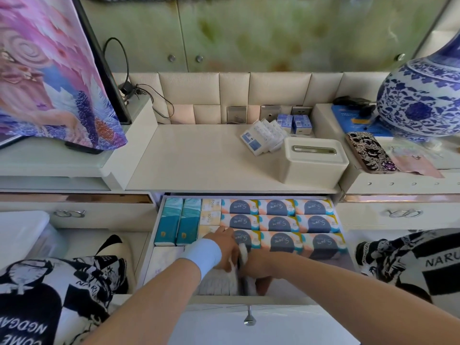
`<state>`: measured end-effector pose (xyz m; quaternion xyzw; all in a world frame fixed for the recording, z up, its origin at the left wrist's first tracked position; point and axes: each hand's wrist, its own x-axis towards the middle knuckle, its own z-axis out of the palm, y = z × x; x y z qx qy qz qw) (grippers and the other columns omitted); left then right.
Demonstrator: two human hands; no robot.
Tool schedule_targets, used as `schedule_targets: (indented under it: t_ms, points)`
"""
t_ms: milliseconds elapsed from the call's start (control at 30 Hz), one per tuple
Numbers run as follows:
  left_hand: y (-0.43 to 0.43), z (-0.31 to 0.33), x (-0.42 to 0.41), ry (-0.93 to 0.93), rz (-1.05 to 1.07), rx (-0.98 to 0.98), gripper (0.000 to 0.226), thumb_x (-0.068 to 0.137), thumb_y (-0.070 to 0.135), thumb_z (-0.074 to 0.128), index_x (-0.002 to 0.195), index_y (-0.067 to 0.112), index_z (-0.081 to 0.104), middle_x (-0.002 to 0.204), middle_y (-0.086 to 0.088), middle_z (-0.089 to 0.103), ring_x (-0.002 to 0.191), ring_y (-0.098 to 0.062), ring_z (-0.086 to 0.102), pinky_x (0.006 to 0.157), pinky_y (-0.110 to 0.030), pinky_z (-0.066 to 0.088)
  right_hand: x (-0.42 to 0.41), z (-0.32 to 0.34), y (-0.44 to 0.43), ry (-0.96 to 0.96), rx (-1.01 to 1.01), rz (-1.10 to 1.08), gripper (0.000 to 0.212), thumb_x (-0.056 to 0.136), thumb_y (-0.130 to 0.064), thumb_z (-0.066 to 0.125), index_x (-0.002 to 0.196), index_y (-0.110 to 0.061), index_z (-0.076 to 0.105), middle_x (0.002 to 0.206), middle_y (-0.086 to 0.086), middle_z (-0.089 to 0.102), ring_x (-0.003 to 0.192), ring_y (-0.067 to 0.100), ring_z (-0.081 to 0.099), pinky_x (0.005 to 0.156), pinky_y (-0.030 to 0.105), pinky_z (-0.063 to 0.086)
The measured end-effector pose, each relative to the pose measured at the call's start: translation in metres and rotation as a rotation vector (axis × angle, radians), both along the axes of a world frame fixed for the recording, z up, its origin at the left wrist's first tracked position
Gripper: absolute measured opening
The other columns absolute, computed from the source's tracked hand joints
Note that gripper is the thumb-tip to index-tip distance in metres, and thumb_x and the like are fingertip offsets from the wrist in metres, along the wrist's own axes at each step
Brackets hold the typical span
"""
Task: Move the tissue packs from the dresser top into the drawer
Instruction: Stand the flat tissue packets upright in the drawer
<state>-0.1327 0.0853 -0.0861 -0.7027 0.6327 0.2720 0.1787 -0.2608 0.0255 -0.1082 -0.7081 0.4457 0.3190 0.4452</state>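
Drawer holds neat rows of tissue packs.

Glossy dresser top — plastic-wrapped tissue packs

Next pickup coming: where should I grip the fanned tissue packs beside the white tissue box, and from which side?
Probably come from the open left-front and pinch the fanned tissue packs across their short width, squeezing them together: they overlap loosely, the white tissue box crowds the right, blue cartons the back.
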Motion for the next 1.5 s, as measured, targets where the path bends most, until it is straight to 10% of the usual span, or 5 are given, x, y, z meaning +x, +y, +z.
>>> schedule_targets:
  t_ms: [200,700,933,1233,1500]
  points:
    - [-0.002,-0.01,0.009,0.076,0.195,-0.046,0.04,0.083,0.035,0.069,0.118,0.017,0.064,0.132,-0.008,0.046,0.115,-0.027,0.051,0.097,-0.041,0.048,0.013,-0.002,-0.001,-0.042,0.178,-0.274,0.038,0.101,-0.011,0.039,0.136,0.004,0.044,0.125,0.02,0.058,0.082,0.038,0.07,0.071,0.044,0.062]
    - [0.006,0.002,0.007,0.039,0.082,-0.072,0.05,0.09,0.041,0.062,0.136,0.028,0.051,0.138,-0.008,0.043,0.125,-0.028,0.045,0.101,-0.041,0.043,0.01,0.006,-0.004,-0.135,0.024,-0.033,0.035,0.101,-0.008,0.043,0.135,-0.011,0.051,0.116,0.008,0.064,0.084,0.02,0.073,0.07,0.032,0.061]
    - [-0.021,0.03,0.008,0.119,0.227,-0.241,0.032,0.092,0.041,0.058,0.12,0.025,0.062,0.126,-0.005,0.052,0.104,-0.026,0.057,0.085,-0.034,0.048,0.017,0.051,-0.039,-0.132,-0.564,0.237,0.032,0.096,-0.017,0.057,0.127,-0.016,0.06,0.118,0.006,0.063,0.104,0.022,0.063,0.087,0.031,0.055]
    - [-0.114,0.084,0.042,0.173,0.415,-0.538,0.043,0.093,0.037,0.06,0.133,0.027,0.05,0.125,0.002,0.055,0.111,-0.022,0.056,0.096,-0.036,0.046,0.037,0.122,-0.144,-0.473,-0.83,-0.031,0.033,0.091,-0.022,0.05,0.118,-0.03,0.066,0.122,-0.001,0.065,0.105,0.02,0.061,0.086,0.029,0.05]
    - [-0.235,0.097,0.066,0.072,0.389,-0.603,0.051,0.092,0.03,0.053,0.141,0.031,0.038,0.143,0.001,0.043,0.127,-0.024,0.045,0.097,-0.038,0.045,0.056,0.146,-0.27,-0.323,-0.924,-0.044,0.039,0.092,-0.027,0.053,0.13,-0.024,0.057,0.131,0.006,0.057,0.115,0.026,0.057,0.093,0.034,0.049]
